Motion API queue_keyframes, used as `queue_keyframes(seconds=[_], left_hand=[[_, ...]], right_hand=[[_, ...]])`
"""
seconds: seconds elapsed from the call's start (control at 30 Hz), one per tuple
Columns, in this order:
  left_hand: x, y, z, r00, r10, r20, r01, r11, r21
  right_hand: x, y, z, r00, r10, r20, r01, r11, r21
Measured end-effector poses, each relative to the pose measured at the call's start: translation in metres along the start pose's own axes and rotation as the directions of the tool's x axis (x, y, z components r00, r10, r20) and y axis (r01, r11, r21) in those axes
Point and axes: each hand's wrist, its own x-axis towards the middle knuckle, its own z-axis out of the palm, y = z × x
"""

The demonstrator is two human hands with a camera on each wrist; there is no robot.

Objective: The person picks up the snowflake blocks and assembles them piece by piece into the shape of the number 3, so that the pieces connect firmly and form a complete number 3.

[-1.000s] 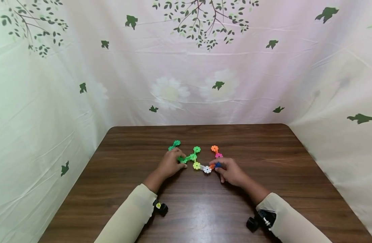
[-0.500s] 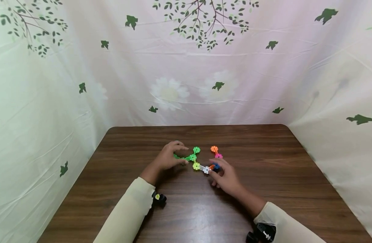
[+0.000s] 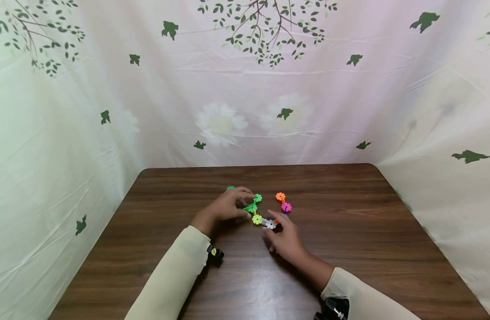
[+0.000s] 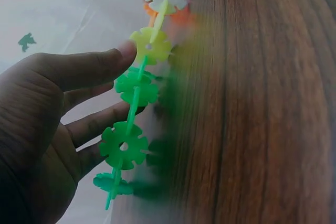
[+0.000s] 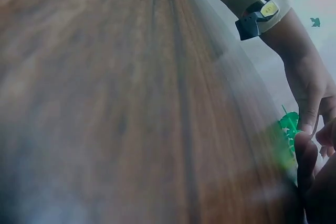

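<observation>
A winding chain of flower-shaped interlocking discs lies on the table, with a green disc (image 3: 251, 208), a yellow disc (image 3: 257, 219), a white disc (image 3: 271, 224), a pink disc (image 3: 286, 207) and an orange disc (image 3: 280, 196). My left hand (image 3: 226, 206) is spread around the green part. In the left wrist view its thumb (image 4: 89, 67) reaches the yellow disc's edge, while the other fingers extend behind the green discs (image 4: 124, 153). Around the white disc, my right hand (image 3: 287, 242) holds thumb and forefinger apart. It covers most of the blue disc.
The brown wooden table (image 3: 149, 249) reaches back to a pale printed curtain (image 3: 245, 98), which also hangs at both sides. Black wrist cameras (image 3: 215, 255) sit at the cuffs of the light sleeves (image 3: 173, 275).
My right hand has slid left along the chain, from the blue disc to the white one. My left hand lifted off the green discs, spread, then shifted right towards the yellow disc.
</observation>
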Motion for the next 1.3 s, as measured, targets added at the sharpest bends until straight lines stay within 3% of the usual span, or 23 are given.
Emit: queue_keyframes(seconds=[0.27,0.53,1.07,1.3], left_hand=[[0.006,-0.002,0.000,0.998,-0.012,0.065,0.015,0.999,-0.045],[0.009,-0.003,0.000,0.991,-0.039,0.130,0.044,0.999,-0.032],[0.005,0.001,-0.004,0.989,-0.062,0.137,0.063,0.998,-0.005],[0.001,0.000,-0.011,0.993,-0.003,0.114,0.003,1.000,0.002]], right_hand=[[0.008,0.003,0.004,0.999,-0.047,-0.006,0.047,0.999,-0.024],[0.015,0.003,0.004,1.000,-0.009,-0.005,0.009,0.999,-0.035],[0.032,0.013,-0.018,0.994,-0.081,0.070,0.081,0.997,-0.001],[0.033,0.012,-0.019,0.994,-0.092,0.057,0.091,0.996,0.024]])
